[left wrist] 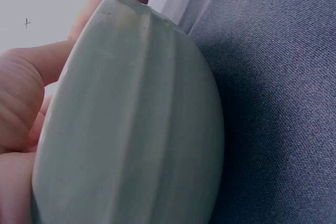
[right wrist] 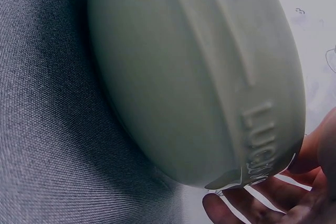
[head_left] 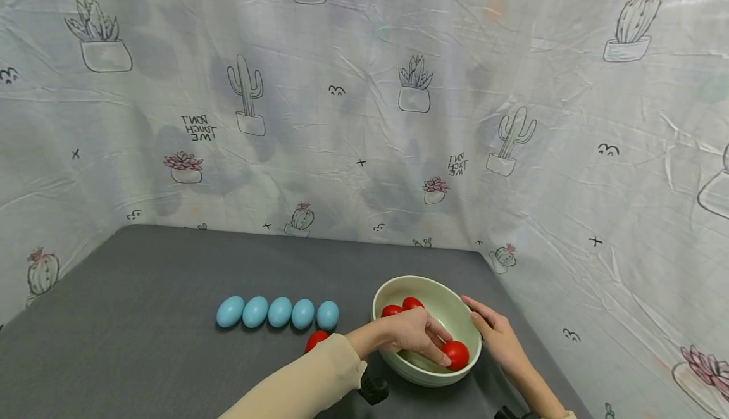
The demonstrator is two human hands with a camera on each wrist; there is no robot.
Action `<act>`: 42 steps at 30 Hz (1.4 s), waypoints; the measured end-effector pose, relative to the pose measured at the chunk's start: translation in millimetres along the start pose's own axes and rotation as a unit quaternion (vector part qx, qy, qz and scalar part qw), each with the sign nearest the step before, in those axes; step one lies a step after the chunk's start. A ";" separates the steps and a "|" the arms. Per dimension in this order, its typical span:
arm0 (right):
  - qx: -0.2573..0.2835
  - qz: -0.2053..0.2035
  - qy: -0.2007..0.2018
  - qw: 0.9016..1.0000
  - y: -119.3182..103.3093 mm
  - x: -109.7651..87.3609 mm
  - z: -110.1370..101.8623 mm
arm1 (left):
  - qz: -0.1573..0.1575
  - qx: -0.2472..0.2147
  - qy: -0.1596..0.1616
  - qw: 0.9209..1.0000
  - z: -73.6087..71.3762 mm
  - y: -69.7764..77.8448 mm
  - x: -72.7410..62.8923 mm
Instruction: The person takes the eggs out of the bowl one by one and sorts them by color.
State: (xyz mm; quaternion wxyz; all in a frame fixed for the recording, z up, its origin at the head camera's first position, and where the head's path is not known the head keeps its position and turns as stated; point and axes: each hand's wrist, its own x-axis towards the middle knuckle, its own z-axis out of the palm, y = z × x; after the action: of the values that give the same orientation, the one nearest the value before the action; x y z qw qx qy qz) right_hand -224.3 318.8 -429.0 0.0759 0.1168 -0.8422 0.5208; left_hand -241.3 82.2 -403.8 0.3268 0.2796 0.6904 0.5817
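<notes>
In the head view my left hand (head_left: 418, 335) reaches over the near left rim into a pale green bowl (head_left: 424, 378), pinching a red egg (head_left: 455, 355) between thumb and fingers near the bowl's right side. Two more red eggs (head_left: 412, 303) lie at the back left inside it. My right hand (head_left: 498, 337) grips the bowl's right rim, its fingers (right wrist: 262, 203) curled at the edge beside raised lettering in the right wrist view. The bowl's wall (left wrist: 136, 119) hides the held egg in the left wrist view.
Left of the bowl, several blue eggs (head_left: 280, 312) stand in a row on the dark grey tabletop (head_left: 142, 343). Another red egg (head_left: 316, 340) sits just in front of the row's right end, partly covered by my left sleeve (head_left: 307, 381). A cactus-printed curtain (head_left: 342, 134) surrounds the table.
</notes>
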 end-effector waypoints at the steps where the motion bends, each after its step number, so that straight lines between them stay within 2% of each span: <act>1: 0.001 0.001 0.001 1.000 0.1 0.0 0.0 | 0.001 -0.003 -0.001 1.000 0.0 -0.1 0.1; 7: 0.008 0.006 -0.001 1.000 0.2 0.1 0.5 | 0.003 -0.020 -0.012 1.000 -0.9 0.3 -0.5; 15: 0.012 0.004 -0.003 1.000 0.1 0.4 0.8 | 0.016 -0.010 -0.016 1.000 -1.9 1.1 -1.4; 24: 0.014 0.003 -0.003 1.000 -0.3 -0.2 1.5 | 0.020 0.059 -0.023 0.998 -3.4 3.2 -1.9; 36: 0.012 0.011 0.004 1.000 -1.3 -0.3 1.3 | 0.030 0.068 -0.023 0.997 -2.5 2.6 -1.4; 42: 0.015 0.010 0.004 1.000 -0.8 -0.2 1.1 | 0.032 0.054 -0.027 0.998 -1.2 3.5 -1.7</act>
State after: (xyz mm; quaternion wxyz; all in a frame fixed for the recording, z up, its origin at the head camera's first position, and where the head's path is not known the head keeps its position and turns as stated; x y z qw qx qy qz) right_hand -223.9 317.5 -428.8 0.0724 0.1075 -0.8352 0.5345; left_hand -241.2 80.7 -400.0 0.3108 0.3345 0.7023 0.5462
